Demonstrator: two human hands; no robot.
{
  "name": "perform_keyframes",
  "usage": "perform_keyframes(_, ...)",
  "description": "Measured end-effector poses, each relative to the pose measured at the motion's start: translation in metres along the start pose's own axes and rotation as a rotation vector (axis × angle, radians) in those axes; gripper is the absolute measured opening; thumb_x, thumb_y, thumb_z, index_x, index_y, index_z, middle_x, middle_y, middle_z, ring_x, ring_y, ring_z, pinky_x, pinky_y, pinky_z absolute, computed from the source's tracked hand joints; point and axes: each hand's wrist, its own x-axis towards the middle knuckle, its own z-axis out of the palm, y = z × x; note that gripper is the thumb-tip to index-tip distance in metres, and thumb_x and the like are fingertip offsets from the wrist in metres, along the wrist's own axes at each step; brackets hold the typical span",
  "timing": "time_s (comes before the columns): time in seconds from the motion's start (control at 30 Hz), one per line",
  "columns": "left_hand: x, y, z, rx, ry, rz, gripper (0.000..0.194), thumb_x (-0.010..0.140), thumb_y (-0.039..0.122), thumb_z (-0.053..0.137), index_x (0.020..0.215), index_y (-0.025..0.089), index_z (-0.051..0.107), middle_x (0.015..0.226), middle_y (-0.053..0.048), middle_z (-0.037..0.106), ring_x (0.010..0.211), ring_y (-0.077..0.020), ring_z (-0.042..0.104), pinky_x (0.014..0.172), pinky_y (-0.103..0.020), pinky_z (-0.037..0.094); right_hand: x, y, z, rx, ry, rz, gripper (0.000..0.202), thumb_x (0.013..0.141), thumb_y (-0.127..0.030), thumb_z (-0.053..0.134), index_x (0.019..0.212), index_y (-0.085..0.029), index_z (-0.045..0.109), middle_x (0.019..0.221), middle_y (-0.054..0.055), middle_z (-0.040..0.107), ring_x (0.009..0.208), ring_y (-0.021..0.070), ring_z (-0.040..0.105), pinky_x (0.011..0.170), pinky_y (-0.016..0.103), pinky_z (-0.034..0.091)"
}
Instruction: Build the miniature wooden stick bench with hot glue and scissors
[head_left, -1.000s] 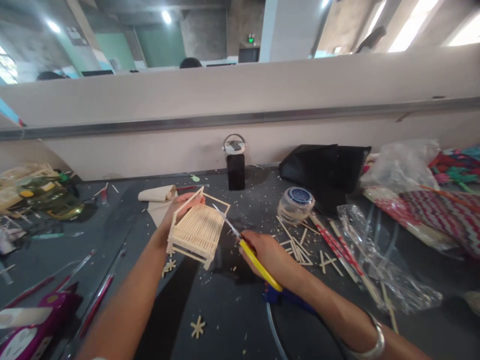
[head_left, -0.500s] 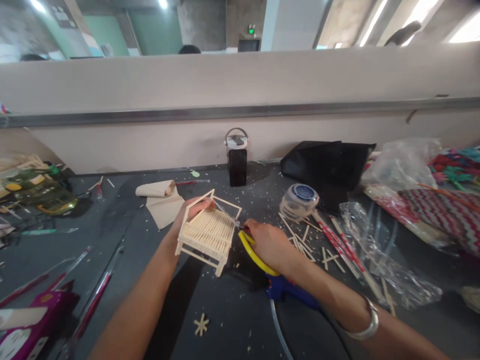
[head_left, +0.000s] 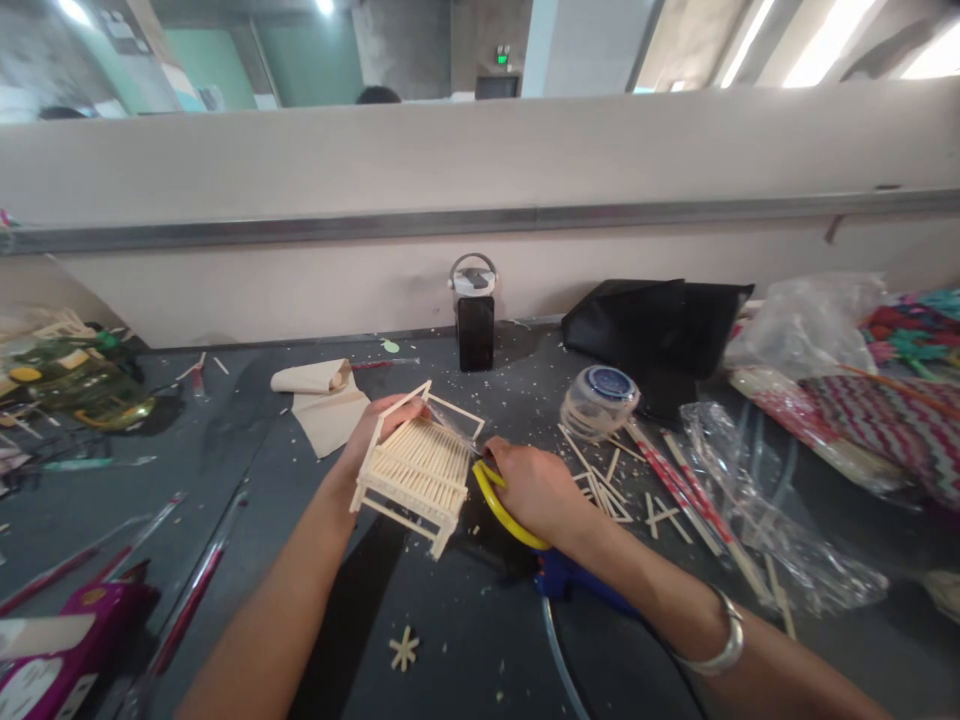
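Observation:
A small slatted wooden stick model point(head_left: 420, 460) is tilted above the dark table. Gripping its upper left side is my left hand point(head_left: 386, 420), fingers closed round the frame. My right hand point(head_left: 521, 485) is closed at the model's right edge, around a tool with a yellow curved handle point(head_left: 502, 510); its thin tip reaches to the model's upper right frame. Below the right forearm lies a blue tool point(head_left: 570, 578), partly hidden. On the table beneath the model is a small star of sticks point(head_left: 403, 649).
Loose sticks point(head_left: 604, 490) and a clear jar with blue lid point(head_left: 598, 402) lie to the right, with crumpled clear plastic point(head_left: 780, 530) beyond. A black phone point(head_left: 476, 333) stands centrally at the back. A beige cloth point(head_left: 330, 405) and purple box point(head_left: 67, 640) are left.
The view has shifted very slightly. My hands, the stick model and the yellow-handled tool stay in almost the same places.

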Motion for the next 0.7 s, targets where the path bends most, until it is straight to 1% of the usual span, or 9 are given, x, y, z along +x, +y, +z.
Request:
perform_keyframes(0.1,-0.001,0.002,0.0,0.002,-0.023,-0.024,0.033,0.066,0.046,0.072,0.077,0.016,0.064,0.062,-0.001,0.06,0.053,-0.0163,0.054,0.051,-0.027,0.041,-0.001,-0.002,-0.002,-0.026,-0.017,0.007,0.024,0.087,-0.022,0.048,0.109,-0.017,0.057,0.093,0.013,0.073,0.088,0.0276,0.071,0.07,0.031,0.049)
perform_keyframes(0.2,-0.005,0.006,0.002,0.011,-0.023,-0.016,0.031,0.068,0.046,0.071,0.075,0.016,0.065,0.06,-0.001,0.059,0.053,-0.0167,0.054,0.052,-0.028,0.041,-0.002,-0.004,-0.002,-0.01,-0.046,0.027,0.023,0.089,-0.023,0.048,0.11,-0.017,0.057,0.094,0.014,0.072,0.09,0.0262,0.07,0.074,0.031,0.048)
perform_keyframes(0.3,-0.015,0.013,0.004,0.063,-0.028,0.004,0.03,0.072,0.046,0.068,0.075,0.017,0.065,0.061,-0.001,0.058,0.053,-0.0164,0.053,0.052,-0.027,0.04,-0.002,-0.008,0.003,0.047,-0.068,0.047,0.022,0.091,-0.025,0.047,0.109,-0.016,0.057,0.095,0.014,0.072,0.091,0.0243,0.07,0.076,0.03,0.048)
perform_keyframes(0.4,-0.024,0.019,0.004,0.128,-0.024,0.009,0.031,0.074,0.046,0.066,0.076,0.016,0.063,0.061,-0.001,0.057,0.054,-0.0159,0.053,0.052,-0.026,0.038,-0.003,-0.013,0.01,0.078,-0.074,0.042,0.021,0.09,-0.026,0.049,0.107,-0.016,0.058,0.095,0.014,0.072,0.09,0.0237,0.069,0.075,0.029,0.047)
perform_keyframes(0.5,-0.03,0.028,0.001,0.186,-0.005,-0.01,0.031,0.07,0.045,0.068,0.076,0.015,0.063,0.061,-0.001,0.058,0.054,-0.0165,0.054,0.052,-0.026,0.038,-0.003,-0.019,0.016,0.117,-0.076,0.026,0.021,0.089,-0.026,0.051,0.107,-0.017,0.058,0.095,0.013,0.072,0.089,0.023,0.069,0.074,0.028,0.046)
perform_keyframes(0.6,-0.034,0.04,-0.002,0.321,0.031,-0.036,0.032,0.066,0.045,0.069,0.072,0.014,0.064,0.06,-0.002,0.059,0.056,-0.0161,0.053,0.052,-0.025,0.037,-0.003,-0.025,0.021,0.168,-0.063,0.003,0.023,0.086,-0.025,0.053,0.107,-0.017,0.058,0.094,0.013,0.073,0.087,0.0232,0.069,0.071,0.028,0.046)
perform_keyframes(0.7,-0.036,0.053,-0.007,0.412,0.048,-0.103,0.032,0.063,0.046,0.069,0.07,0.015,0.064,0.056,-0.001,0.057,0.053,-0.015,0.051,0.05,-0.025,0.035,-0.002,-0.031,0.028,0.232,-0.039,-0.021,0.023,0.083,-0.023,0.053,0.105,-0.016,0.059,0.091,0.013,0.073,0.082,0.024,0.069,0.066,0.028,0.044)
